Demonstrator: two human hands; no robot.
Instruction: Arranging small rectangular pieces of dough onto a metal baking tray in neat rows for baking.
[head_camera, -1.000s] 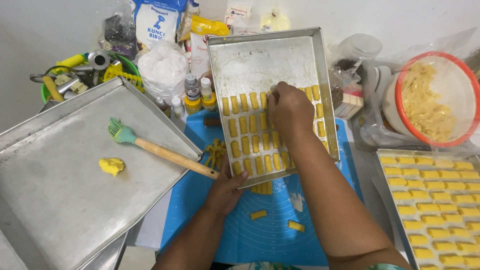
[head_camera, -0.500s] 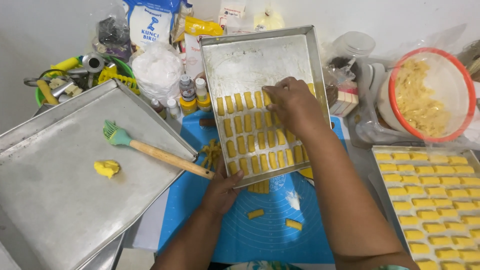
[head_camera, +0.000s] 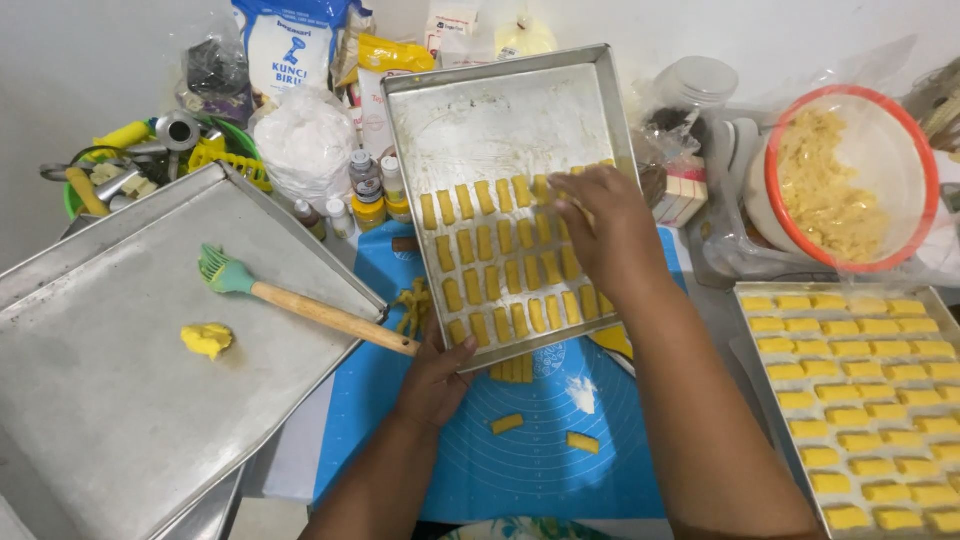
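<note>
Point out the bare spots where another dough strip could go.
Free: far half of the middle tray, beyond the strips; left tray around the brush and butter lump. Crowded: right tray, nearly full.

Open blue mat (head_camera: 520, 470) near the body; bottles (head_camera: 372, 190), bags (head_camera: 305, 140) and a bowl (head_camera: 850, 180) crowd the far edge.

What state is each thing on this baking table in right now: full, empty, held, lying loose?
Middle tray: partly filled with rows of dough pieces, far half bare.
Left hand: grips the middle tray's near edge.
Right hand: rests on the dough rows.
Right tray: filled with dough pieces.
Big tray: nearly bare, one yellow lump.
Brush: lying loose.
Bowl: holds yellow shreds.
</note>
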